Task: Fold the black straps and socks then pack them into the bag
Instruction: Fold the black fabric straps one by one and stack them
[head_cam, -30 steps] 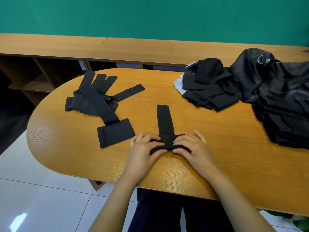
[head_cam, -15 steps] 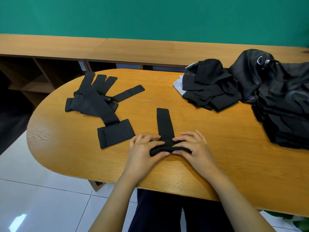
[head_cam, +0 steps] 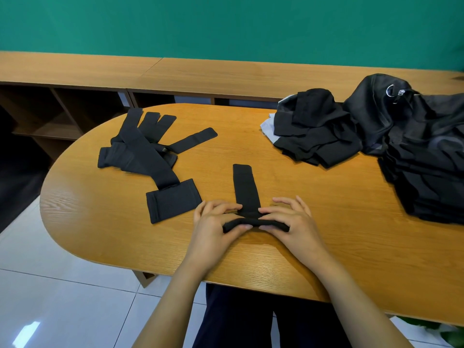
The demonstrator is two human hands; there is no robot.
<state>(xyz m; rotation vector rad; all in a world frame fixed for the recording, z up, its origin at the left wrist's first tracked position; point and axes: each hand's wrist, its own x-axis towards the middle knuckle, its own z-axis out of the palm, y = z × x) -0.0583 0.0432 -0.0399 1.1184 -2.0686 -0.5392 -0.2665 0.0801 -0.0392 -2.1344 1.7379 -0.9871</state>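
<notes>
Rolled further, the soft black strap (head_cam: 244, 189) lies shorter; left hand (head_cam: 213, 227) and right hand (head_cam: 293, 222) pinch its roll near the front edge of the oval table (head_cam: 100, 222).

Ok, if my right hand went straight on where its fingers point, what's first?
Probably the left hand: the right hand points leftward along the rolled black strap both pinch, fingertips nearly meeting.

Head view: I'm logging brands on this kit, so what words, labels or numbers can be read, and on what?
No readable text anywhere.
Small tag by the metal ring on the black bag: too small and blurred to read.
Black strap, strap pile, black fabric pile: no print visible.
</notes>
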